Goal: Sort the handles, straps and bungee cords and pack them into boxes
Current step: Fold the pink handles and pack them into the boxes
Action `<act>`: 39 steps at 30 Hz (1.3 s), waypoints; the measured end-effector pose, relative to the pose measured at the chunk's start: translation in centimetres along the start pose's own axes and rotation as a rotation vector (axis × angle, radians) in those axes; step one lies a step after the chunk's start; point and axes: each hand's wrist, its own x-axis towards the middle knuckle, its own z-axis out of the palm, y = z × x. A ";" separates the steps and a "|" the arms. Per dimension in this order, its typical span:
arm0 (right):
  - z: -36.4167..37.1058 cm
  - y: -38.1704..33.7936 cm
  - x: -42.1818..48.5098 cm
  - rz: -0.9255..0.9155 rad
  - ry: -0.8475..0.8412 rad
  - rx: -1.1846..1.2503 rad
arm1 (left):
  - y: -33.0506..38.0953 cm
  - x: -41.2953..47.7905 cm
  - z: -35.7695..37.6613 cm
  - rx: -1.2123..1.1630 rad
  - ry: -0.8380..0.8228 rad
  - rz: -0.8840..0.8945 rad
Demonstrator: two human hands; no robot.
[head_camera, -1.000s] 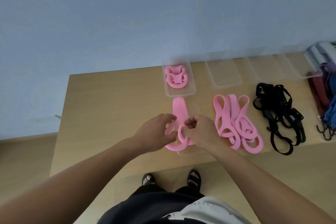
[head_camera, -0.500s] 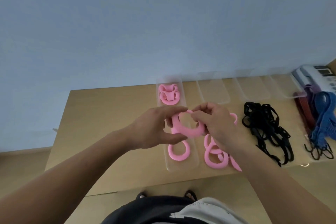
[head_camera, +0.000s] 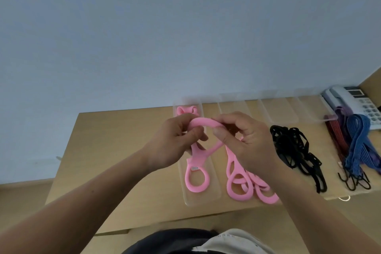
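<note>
A pink rubber handle [head_camera: 196, 171] hangs above the table, bent over at its top. My left hand [head_camera: 175, 144] grips the bent top from the left. My right hand [head_camera: 245, 144] pinches the same bend from the right. Its lower ring dangles over a clear lid or tray [head_camera: 214, 194] near the front edge. Right of it lies a pile of pink handles [head_camera: 241, 183]. A clear box [head_camera: 199, 107] at the back holds a folded pink handle [head_camera: 182, 110]. Black straps [head_camera: 296, 150] and blue and red bungee cords [head_camera: 354, 146] lie further right.
Several clear boxes [head_camera: 278, 111] stand in a row along the back of the wooden table [head_camera: 115, 150]. A white desk phone [head_camera: 358, 101] sits at the far right. The table's front edge runs just below the handles.
Both hands have lifted the pink handle off the table and bent its top into an arch. The camera has tilted upward, so the table sits lower in view.
</note>
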 end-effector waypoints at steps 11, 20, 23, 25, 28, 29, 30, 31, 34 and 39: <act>1.1 0.1 0.5 -0.114 0.055 -0.054 | 0.5 -0.1 -0.1 -0.261 -0.022 -0.110; -0.2 0.8 1.1 0.192 -0.114 0.184 | 0.2 0.6 -0.5 -0.132 -0.005 0.090; -0.2 1.0 1.2 0.173 -0.142 0.098 | 0.0 0.8 -0.3 -0.107 0.031 0.085; -0.1 1.2 1.2 0.099 -0.113 -0.007 | 0.2 0.9 -0.1 -0.098 0.043 0.045; 0.1 1.4 1.5 -0.074 -0.049 -0.125 | 0.7 1.0 -0.1 -0.092 0.016 -0.083; 0.2 1.6 1.6 -0.150 -0.033 -0.169 | 0.8 1.0 -0.2 -0.079 -0.008 -0.111; 0.3 1.7 1.6 -0.217 -0.018 -0.209 | 0.9 1.0 -0.3 -0.074 -0.031 -0.129; 0.5 1.9 1.7 -0.266 -0.004 -0.241 | 1.0 1.1 -0.4 -0.084 -0.050 -0.142; 0.8 2.3 1.6 -0.362 0.055 -0.306 | 1.3 1.0 -0.7 -0.177 -0.076 -0.157; 1.0 2.3 1.7 -0.367 0.079 -0.274 | 1.3 1.0 -0.8 -0.185 -0.035 -0.098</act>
